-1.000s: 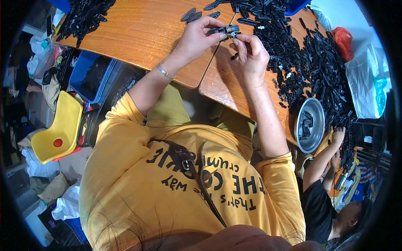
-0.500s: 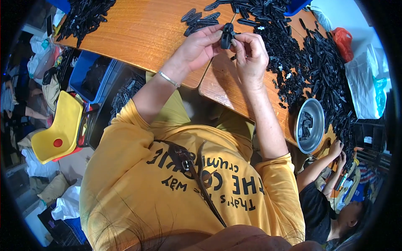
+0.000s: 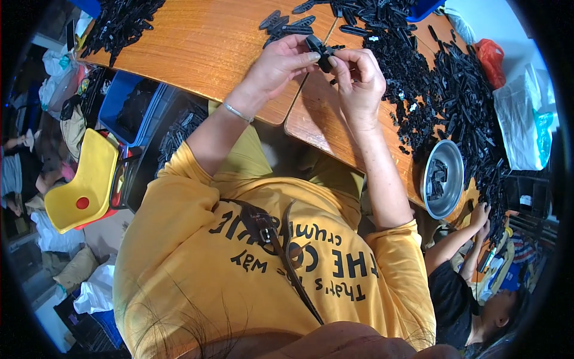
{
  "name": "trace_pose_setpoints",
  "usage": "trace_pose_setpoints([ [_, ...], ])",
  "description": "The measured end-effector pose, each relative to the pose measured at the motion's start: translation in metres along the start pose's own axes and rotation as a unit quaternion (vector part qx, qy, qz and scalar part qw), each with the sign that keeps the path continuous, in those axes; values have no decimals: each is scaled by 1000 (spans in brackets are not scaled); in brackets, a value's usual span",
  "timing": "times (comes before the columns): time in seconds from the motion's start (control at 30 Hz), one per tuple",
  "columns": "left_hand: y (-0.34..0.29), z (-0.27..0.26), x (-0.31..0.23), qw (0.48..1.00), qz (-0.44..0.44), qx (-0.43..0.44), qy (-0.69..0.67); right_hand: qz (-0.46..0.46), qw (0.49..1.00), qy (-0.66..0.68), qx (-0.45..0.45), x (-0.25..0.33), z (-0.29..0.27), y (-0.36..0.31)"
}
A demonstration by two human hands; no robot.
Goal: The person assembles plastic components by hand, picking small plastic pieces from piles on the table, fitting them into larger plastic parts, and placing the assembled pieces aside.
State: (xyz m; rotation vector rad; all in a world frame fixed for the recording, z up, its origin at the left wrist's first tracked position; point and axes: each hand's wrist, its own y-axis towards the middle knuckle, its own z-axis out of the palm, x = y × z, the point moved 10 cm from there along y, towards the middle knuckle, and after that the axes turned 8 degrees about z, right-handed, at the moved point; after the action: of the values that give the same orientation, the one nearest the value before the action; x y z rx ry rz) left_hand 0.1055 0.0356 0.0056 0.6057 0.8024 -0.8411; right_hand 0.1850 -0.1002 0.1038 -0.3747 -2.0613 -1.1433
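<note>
My left hand (image 3: 281,63) and my right hand (image 3: 357,78) meet above the wooden table (image 3: 209,48), both pinching one small black plastic part (image 3: 318,48) between the fingertips. The part is held a little over the gap between two tabletops. A short row of similar black parts (image 3: 287,24) lies just beyond my left hand. A large heap of black plastic parts (image 3: 442,78) spreads to the right of my right hand. A thin bracelet sits on my left wrist.
A round metal bowl (image 3: 443,178) with a few black parts sits at the table's right edge. Another person's hands (image 3: 480,215) reach up at the lower right. A yellow chair (image 3: 84,185), blue crates (image 3: 122,107) and plastic bags (image 3: 526,119) surround the table.
Both hands have drawn slightly nearer to me while turning the black part; it now stands between the fingertips at a different angle than a second ago.
</note>
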Motion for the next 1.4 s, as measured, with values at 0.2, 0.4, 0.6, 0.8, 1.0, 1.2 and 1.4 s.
trace_pose_setpoints([
  [0.2, -2, 3, -2, 999, 22, 23, 14, -15, 1000, -14, 15, 3, 8, -1],
  [0.4, -8, 9, -14, 996, 65, 12, 53, 20, 998, -30, 56, -10, 20, -8],
  [0.6, -36, 5, -31, 972, 104, -9, 213, 139, 980, 8, 142, -28, 54, -36],
  [0.8, -86, -65, -42, 972, 4, -64, 226, 200, 944, 12, 261, -8, 119, -68],
  [1.0, -138, -88, -133, 712, -23, 107, 693, 112, 959, -39, 257, -38, 91, -40],
  [1.2, -49, -52, -109, 713, 141, -11, 687, -12, 942, -287, 174, -74, 65, 11],
  [1.4, 27, -28, -53, 596, 220, -10, 772, -36, 881, -375, 287, -84, 85, 8],
])
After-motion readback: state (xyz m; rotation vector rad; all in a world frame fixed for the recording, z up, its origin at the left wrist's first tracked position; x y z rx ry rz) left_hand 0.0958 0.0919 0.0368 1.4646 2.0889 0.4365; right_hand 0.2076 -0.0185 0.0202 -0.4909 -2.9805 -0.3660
